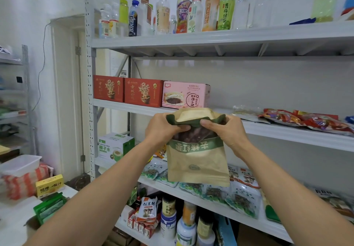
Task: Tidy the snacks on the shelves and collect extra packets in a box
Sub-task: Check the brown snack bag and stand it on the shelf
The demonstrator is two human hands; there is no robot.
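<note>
A brown paper snack bag point(197, 165) with a green band and a window of dark red fruit hangs upside down in front of the middle shelf point(287, 131). My left hand point(162, 129) grips its upper left corner and my right hand point(228, 129) pinches its upper right edge. Red snack packets point(306, 120) lie flat on the middle shelf at the right. Several green and white packets point(226, 192) lie on the shelf below.
Two red boxes point(126, 91) and a pink box point(184, 95) stand on the middle shelf at the left. Bottles point(183, 12) line the top shelf. Jars point(168, 217) and small packets fill the bottom shelf. A green box point(49, 209) sits on the white table at the left.
</note>
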